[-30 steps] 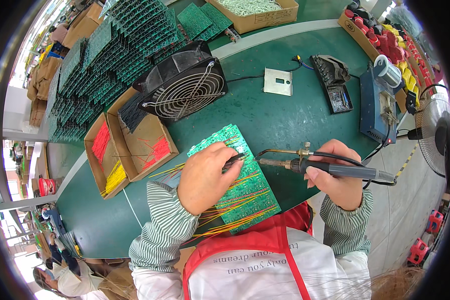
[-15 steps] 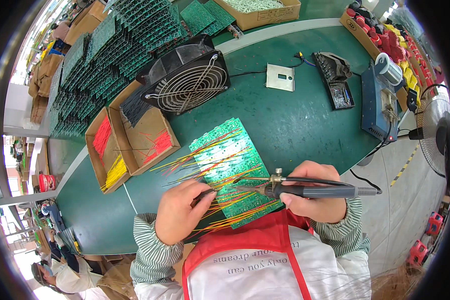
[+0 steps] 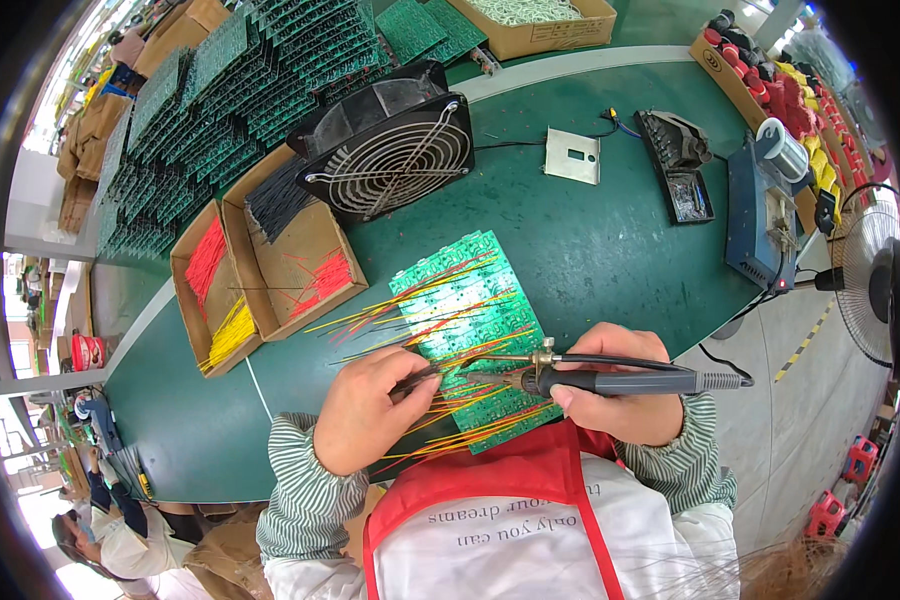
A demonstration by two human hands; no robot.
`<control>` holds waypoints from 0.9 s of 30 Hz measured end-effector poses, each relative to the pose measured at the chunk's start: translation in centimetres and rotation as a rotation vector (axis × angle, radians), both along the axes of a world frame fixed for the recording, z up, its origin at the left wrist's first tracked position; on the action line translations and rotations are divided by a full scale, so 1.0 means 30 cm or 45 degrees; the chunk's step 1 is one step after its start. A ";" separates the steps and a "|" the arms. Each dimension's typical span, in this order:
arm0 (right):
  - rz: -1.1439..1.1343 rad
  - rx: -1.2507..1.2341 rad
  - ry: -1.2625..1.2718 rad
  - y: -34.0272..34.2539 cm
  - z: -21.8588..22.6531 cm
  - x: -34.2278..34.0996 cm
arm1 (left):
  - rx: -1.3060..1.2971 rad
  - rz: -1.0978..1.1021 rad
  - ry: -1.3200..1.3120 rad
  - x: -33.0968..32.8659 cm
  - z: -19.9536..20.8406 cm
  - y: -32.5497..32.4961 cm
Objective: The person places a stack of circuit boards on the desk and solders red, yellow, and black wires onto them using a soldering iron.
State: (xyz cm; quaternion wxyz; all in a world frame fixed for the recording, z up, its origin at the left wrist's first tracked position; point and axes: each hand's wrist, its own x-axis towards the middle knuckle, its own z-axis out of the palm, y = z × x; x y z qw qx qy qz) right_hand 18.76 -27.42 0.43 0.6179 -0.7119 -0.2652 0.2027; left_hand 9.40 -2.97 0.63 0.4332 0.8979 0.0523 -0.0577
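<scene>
A green circuit board panel (image 3: 515, 290) lies tilted on the table in front of me. Red, yellow and black wires (image 3: 370, 318) stick out from it toward the left. My right hand (image 3: 620, 395) grips a soldering iron (image 3: 630, 382) with a thin solder-feed tube along its top; its tip points left over the panel's middle. At the panel's left edge my left hand (image 3: 370, 405) pinches dark, thin pieces that look like black wires (image 3: 415, 380), mostly hidden by the fingers. Its fingertips are close to the iron's tip, where the exact contact cannot be made out.
Cardboard trays (image 3: 295, 325) of red, yellow and black wires stand left, beside a black fan (image 3: 390, 150). Stacked circuit boards (image 3: 260, 90) fill the far left. A white plate (image 3: 572, 157), a black holder (image 3: 675, 165) and a blue solder feeder (image 3: 760, 215) with a spool sit right.
The whole view has shifted slightly. My left hand has come a little nearer the iron's tip, and the iron has moved slightly left; both hands keep their grips.
</scene>
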 end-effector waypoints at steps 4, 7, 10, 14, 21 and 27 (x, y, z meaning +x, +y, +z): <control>0.020 -0.043 -0.074 0.004 0.005 0.009 | 0.032 -0.006 0.005 0.006 -0.006 -0.001; 0.018 -0.026 -0.032 0.008 0.002 0.009 | 0.049 -0.028 0.002 0.011 -0.007 0.001; 0.022 -0.009 -0.027 0.012 -0.004 0.012 | 0.071 -0.049 -0.001 0.015 -0.009 0.003; 0.063 -0.038 -0.060 0.013 -0.007 0.017 | 0.079 -0.058 0.019 0.018 -0.006 0.004; 0.037 -0.026 -0.086 -0.010 0.026 0.023 | 0.095 -0.077 0.020 0.020 -0.004 0.005; -0.013 -0.031 -0.019 -0.046 0.032 0.024 | 0.157 -0.075 -0.099 0.004 0.012 0.027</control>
